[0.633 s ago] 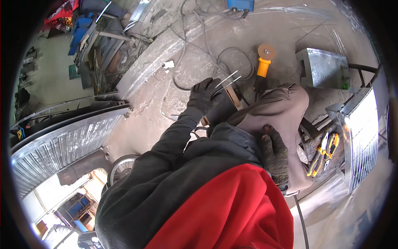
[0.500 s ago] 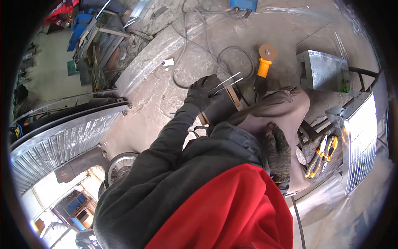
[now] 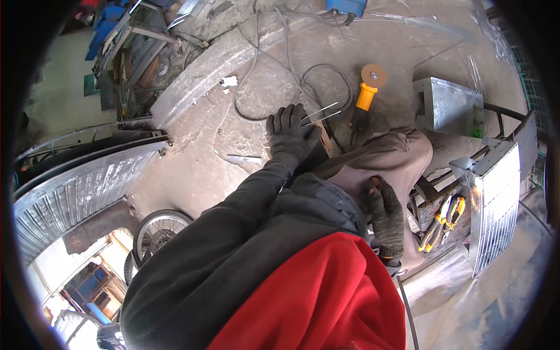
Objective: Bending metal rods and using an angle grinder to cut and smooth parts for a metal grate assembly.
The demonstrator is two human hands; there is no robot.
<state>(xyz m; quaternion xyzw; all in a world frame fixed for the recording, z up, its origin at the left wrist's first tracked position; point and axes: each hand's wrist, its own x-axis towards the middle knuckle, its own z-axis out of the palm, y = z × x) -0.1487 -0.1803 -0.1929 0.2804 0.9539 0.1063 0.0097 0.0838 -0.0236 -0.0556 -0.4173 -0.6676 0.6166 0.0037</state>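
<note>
My left hand (image 3: 291, 134), in a dark glove, lies palm down with its fingers extended, above a low dark piece with a wooden edge (image 3: 322, 137). Two thin metal rods (image 3: 324, 114) stick out beside that hand; their near ends are hidden at the glove. On my right thigh rests my right hand (image 3: 386, 224) in a dark knit glove with bare fingertips. Its fingers are loosely bent and I see nothing in them. A yellow angle grinder (image 3: 366, 96) with a brown disc lies on the floor beyond my knee.
Yellow-and-black pliers (image 3: 443, 224) lie on a stand at my right, beside a shiny sheet-metal panel (image 3: 496, 210). A galvanized metal box (image 3: 455, 105) stands farther off. Cables (image 3: 287, 58) loop across the floor. A metal strip (image 3: 244, 158) lies near my left forearm; a wheel (image 3: 160, 233) stands at left.
My left hand has turned, and its fingers now point away from me beside the rods. My forearm has shifted, uncovering the metal strip on the floor. The right hand stays on my thigh.
</note>
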